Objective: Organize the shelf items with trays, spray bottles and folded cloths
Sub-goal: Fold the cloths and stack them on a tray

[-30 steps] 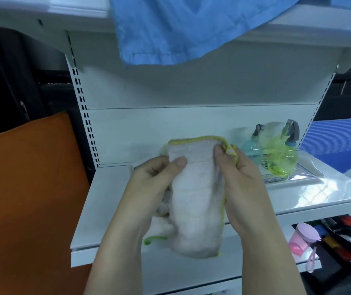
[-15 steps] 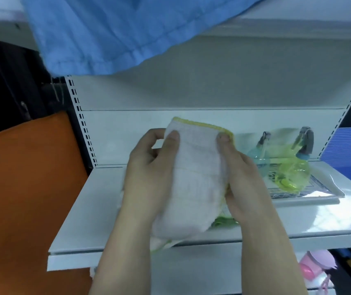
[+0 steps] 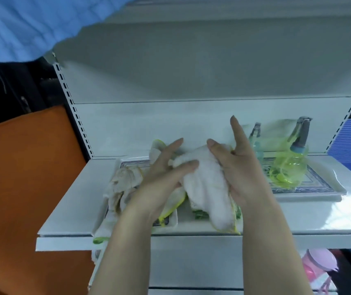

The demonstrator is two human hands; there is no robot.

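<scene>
Both hands hold one white cloth (image 3: pixel 204 188) with yellow trim, just above the shelf (image 3: pixel 68 209) and between the two trays. The left hand (image 3: pixel 161 177) pinches its near side with the thumb on top. The right hand (image 3: pixel 240 167) grips the far side with thumb and curled fingers, the forefinger standing straight up and free.

The cloth looks bunched rather than flat. If it is set down like this, the fold will likely spring open and have to be redone. Its lower end hangs past the shelf's front edge, so a loose grip could let it slide off to the floor.

The left tray (image 3: pixel 171 223) is heaped with loose cloths (image 3: pixel 123 184), and one trails over the shelf edge; a brush from the left forearm may pull it down.

The bottles (image 3: pixel 291 167) stand on the right tray (image 3: pixel 327 188), just beside the right hand. A wide sweep of that hand could tip them. Whether they touch each other is hard to tell through the clear plastic.
</scene>
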